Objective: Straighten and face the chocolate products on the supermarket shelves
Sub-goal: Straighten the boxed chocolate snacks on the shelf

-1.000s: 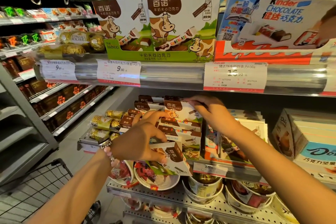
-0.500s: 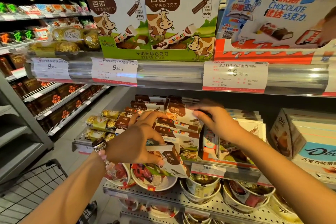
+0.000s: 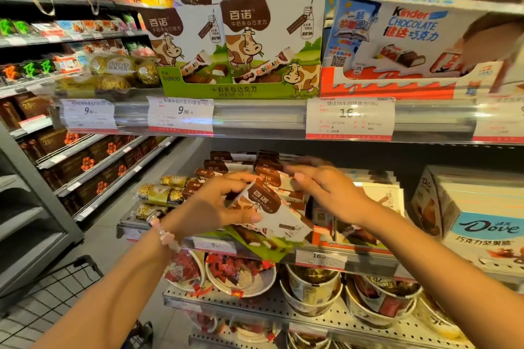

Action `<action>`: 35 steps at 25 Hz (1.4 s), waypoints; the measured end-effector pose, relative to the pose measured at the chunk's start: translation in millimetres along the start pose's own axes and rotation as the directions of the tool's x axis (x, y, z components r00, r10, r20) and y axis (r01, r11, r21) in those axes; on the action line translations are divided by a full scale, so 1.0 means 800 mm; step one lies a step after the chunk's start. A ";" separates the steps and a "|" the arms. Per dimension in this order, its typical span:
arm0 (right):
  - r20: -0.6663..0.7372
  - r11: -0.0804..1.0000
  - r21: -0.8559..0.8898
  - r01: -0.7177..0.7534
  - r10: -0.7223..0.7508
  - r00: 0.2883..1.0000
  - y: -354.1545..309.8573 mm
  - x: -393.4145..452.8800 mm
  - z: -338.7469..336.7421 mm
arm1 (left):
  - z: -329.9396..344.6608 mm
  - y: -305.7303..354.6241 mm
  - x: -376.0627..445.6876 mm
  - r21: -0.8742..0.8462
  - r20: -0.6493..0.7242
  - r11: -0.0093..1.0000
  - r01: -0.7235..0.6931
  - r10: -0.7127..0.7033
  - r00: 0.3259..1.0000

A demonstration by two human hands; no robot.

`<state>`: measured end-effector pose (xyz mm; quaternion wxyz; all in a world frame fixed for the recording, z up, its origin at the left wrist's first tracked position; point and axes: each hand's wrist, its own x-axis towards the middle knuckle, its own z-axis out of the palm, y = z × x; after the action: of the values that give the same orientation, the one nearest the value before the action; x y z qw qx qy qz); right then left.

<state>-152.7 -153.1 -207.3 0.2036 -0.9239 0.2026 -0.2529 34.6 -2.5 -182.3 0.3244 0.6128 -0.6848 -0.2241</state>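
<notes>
**Hands on the cow-print chocolate boxes, middle shelf**

Nearest, two bare forearms reach up from the bottom corners; the left wrist wears a pink bead bracelet (image 3: 167, 235). The left hand (image 3: 209, 207) curls thumb and fingers round a tilted white-and-brown cardboard chocolate box printed with a cow (image 3: 269, 212), its face turned up and to the right, held in front of the middle shelf's edge. The right hand (image 3: 326, 193) lies just beside it, fingers nearly straight and stretched leftward, their tips at the stack of matching brown-topped chocolate boxes (image 3: 226, 167) on the middle shelf; motion blur hides whether they pinch anything.

Left of the stack lie gold-foil wrapped chocolate packs (image 3: 160, 195). To the right stand flat white boxes, then a large white-and-blue Dove carton (image 3: 482, 229). Under the shelf edge, round paper tubs of red-wrapped sweets (image 3: 241, 272) sit on a perforated metal shelf.

Higher and further back, behind the white price tags (image 3: 181, 115), stand a green-based cow display carton (image 3: 255, 45) and a white-and-orange Kinder Chocolate display carton (image 3: 411, 42).
</notes>
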 end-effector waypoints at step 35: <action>0.123 0.684 0.535 -0.496 0.517 0.847 -0.078 0.105 0.047 | -0.013 -0.099 -0.014 0.676 -0.204 0.731 0.089 0.070 0.976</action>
<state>-48.5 -130.6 -174.7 0.5168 -0.7287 0.3725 -0.2514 97.2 -2.6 -233.0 0.1482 0.7132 -0.6764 0.1087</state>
